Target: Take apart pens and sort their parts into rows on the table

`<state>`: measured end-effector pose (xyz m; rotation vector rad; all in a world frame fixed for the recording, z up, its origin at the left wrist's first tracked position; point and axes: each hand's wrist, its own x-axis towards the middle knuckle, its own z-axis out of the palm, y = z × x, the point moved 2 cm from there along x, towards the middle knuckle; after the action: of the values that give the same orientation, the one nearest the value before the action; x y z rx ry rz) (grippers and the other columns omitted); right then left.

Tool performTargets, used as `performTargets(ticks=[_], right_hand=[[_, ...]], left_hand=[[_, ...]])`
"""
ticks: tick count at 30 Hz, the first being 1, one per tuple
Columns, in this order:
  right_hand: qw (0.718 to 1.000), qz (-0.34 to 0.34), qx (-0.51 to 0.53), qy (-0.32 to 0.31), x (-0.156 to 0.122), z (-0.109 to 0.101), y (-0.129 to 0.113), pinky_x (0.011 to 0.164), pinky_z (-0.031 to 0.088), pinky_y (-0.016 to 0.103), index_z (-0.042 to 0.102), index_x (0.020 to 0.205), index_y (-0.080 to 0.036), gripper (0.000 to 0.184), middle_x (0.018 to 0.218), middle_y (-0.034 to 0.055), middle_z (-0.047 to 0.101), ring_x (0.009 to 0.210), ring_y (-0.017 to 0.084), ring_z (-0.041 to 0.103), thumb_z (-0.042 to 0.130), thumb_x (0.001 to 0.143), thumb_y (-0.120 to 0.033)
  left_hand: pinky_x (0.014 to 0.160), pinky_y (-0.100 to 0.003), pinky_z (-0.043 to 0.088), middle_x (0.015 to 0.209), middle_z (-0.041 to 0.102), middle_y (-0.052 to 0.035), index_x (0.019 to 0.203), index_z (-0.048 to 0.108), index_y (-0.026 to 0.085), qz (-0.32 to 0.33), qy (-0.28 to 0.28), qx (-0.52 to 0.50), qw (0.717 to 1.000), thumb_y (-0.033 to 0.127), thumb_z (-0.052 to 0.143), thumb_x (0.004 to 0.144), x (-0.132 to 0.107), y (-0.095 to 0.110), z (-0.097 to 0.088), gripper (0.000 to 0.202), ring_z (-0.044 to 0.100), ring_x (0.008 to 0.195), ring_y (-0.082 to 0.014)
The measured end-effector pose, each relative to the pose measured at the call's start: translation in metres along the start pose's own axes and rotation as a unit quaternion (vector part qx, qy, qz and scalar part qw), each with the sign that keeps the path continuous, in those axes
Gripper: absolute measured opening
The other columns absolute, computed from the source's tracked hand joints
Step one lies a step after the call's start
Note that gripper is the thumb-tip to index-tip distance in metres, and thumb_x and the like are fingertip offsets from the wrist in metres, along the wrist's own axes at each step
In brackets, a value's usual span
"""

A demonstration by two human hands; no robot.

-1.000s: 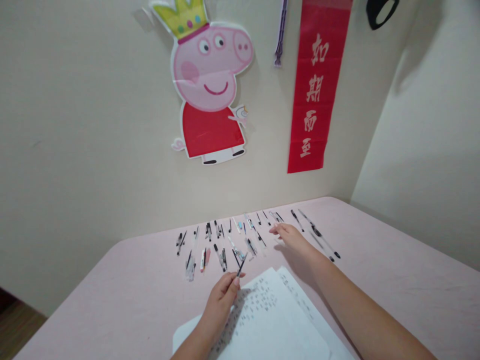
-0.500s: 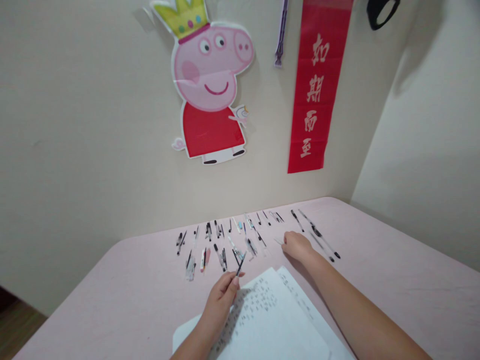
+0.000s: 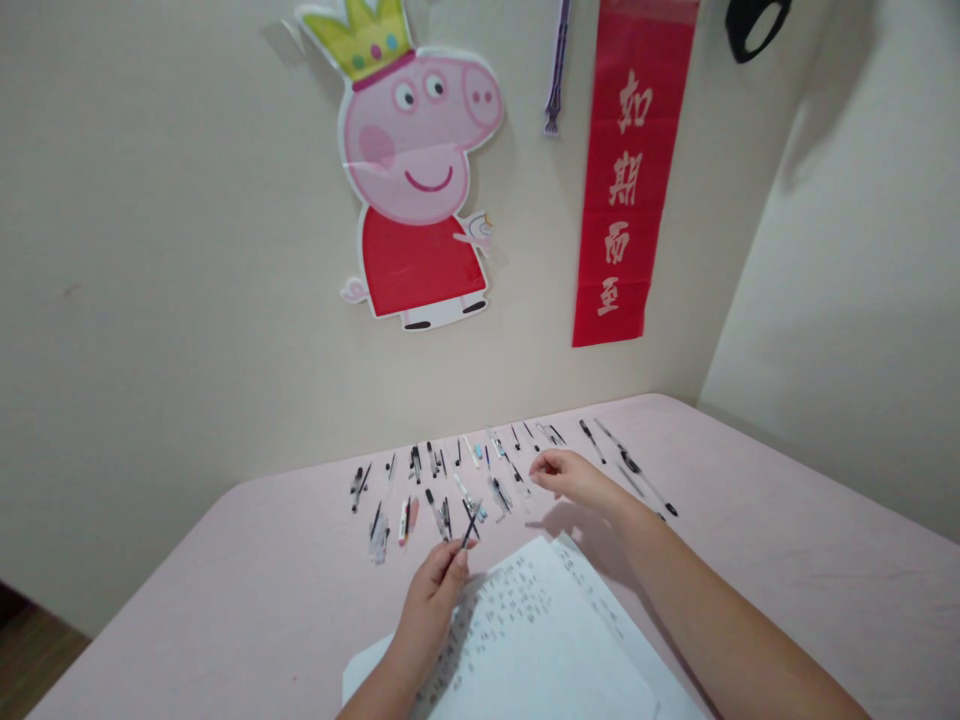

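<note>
My left hand is closed in a pinch on a thin dark pen refill, which points up and away, above the left edge of the written sheets. My right hand hovers over the table just right of the disassembled pens, its shadow falling below it. Its fingers are bent together; whatever they hold, if anything, is too small to make out. Close to its fingertips lie a dark refill and a clear pen barrel with dark parts.
Sheets of handwritten paper lie in front of me on the pink table. Pen parts spread in two rows, including a pink-and-white pen. Longer pens rest at the right. A wall with a pig cutout stands behind.
My right hand has moved left and lifted off the table, toward the pen parts. The left hand, still holding the refill, has shifted slightly left.
</note>
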<state>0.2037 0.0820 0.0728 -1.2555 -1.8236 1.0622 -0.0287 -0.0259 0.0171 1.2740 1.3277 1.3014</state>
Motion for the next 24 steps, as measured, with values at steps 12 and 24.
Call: performTargets(ticks=[12, 24], right_hand=[[0.979, -0.053, 0.194, -0.012, -0.013, 0.019, -0.039, 0.051, 0.038, 0.022, 0.064, 0.078, -0.017, 0.027, 0.065, -0.0023, 0.053, 0.057, 0.009, 0.045, 0.072, 0.065, -0.039], [0.972, -0.052, 0.226, -0.024, -0.012, 0.030, -0.038, 0.050, 0.039, 0.021, 0.063, 0.078, -0.016, 0.031, 0.064, -0.0034, 0.053, 0.054, 0.008, 0.045, 0.074, 0.063, -0.041]], left_hand=[[0.062, -0.026, 0.047, 0.070, 0.060, -0.0035, 0.094, 0.073, 0.017, 0.037, -0.015, 0.053, 0.998, 0.052, 0.062, 0.075, 0.003, -0.007, -0.001, 0.041, 0.056, 0.068, -0.0161], [0.065, -0.027, 0.047, 0.086, 0.067, -0.0079, 0.096, 0.072, 0.018, 0.077, -0.034, 0.087, 0.993, 0.049, 0.056, 0.081, 0.004, -0.011, 0.001, 0.037, 0.058, 0.074, -0.0172]])
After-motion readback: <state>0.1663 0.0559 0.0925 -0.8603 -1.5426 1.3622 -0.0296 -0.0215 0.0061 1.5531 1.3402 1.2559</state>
